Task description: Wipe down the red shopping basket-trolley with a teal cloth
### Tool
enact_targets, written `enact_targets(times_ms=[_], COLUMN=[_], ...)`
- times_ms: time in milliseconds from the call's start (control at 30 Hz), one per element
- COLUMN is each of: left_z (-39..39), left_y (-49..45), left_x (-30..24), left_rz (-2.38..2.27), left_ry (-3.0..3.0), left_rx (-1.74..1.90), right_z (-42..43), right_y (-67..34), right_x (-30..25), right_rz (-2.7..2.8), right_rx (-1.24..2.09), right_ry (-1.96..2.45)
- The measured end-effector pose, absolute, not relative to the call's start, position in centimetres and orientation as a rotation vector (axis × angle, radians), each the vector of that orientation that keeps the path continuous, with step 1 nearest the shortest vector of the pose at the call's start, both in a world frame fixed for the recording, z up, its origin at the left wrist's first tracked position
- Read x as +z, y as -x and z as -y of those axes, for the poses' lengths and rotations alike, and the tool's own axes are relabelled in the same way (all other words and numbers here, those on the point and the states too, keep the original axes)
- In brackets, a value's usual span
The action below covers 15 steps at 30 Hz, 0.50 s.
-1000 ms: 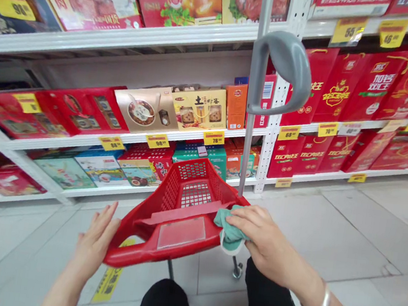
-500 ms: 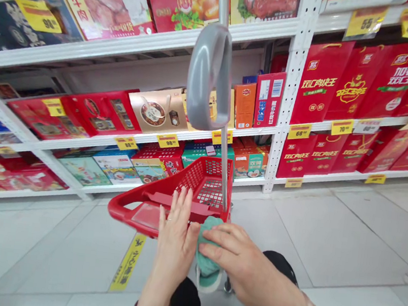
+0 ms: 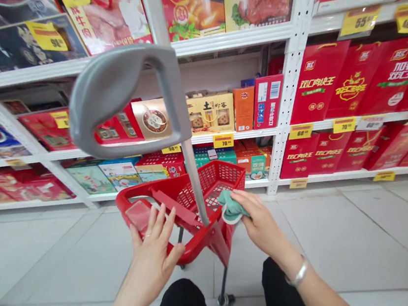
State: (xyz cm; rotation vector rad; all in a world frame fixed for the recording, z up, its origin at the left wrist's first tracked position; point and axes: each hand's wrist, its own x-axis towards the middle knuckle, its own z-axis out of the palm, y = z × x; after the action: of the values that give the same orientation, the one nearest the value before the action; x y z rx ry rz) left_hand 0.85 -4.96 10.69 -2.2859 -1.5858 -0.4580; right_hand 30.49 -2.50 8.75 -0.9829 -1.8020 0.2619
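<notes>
In front of my knees stands a red plastic shopping basket cart [image 3: 192, 251] with perforated sides. Its grey loop handle [image 3: 184, 116] rises on a metal pole [image 3: 195, 184] at the upper left. My left hand [image 3: 153, 243] has its fingers spread over the near rim of the basket; whether it touches the rim is hard to tell. At the basket's right rim, my right hand [image 3: 257, 219] is closed on a folded green cloth [image 3: 232, 207] with a pale edge. The cloth lies against or just beside that rim.
White shelves [image 3: 286, 108] cross the view behind the cart, stocked with boxed foods and red gift bags [image 3: 318, 82]. Yellow price tags hang on the shelf edges. Grey floor tiles [image 3: 313, 236] lie around the cart, and a caster wheel [image 3: 223, 300] shows near my knees.
The cart has turned, its grey handle swinging left and showing its loop side-on. My right hand has moved the cloth up and right to the right rim. My left hand has shifted left and spread its fingers.
</notes>
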Motion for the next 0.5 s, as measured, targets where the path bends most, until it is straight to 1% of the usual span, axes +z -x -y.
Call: enact_targets(times_ms=[100, 233, 400, 500], left_z=[5.5, 5.1, 4.3, 4.3], left_y=[-1.9, -1.9, 1.1, 2.4], left_x=[10.1, 9.9, 10.2, 10.2], left_rz=[1.563, 1.676, 1.7, 1.661], left_ry=[2.209, 2.046, 2.032, 2.052], left_rx=[-0.487, -0.424, -0.388, -0.398], right_z=[0.9, 0.1, -1.7, -4.2], right_y=[-26.3, -22.8, -22.6, -24.1], right_x=[7.7, 6.7, 5.9, 4.2], right_rz=[1.936, 2.038, 2.087, 2.121], right_rx=[0.418, 0.587, 0.518, 0.442], right_ry=[0.84, 0.691, 0.727, 0.929])
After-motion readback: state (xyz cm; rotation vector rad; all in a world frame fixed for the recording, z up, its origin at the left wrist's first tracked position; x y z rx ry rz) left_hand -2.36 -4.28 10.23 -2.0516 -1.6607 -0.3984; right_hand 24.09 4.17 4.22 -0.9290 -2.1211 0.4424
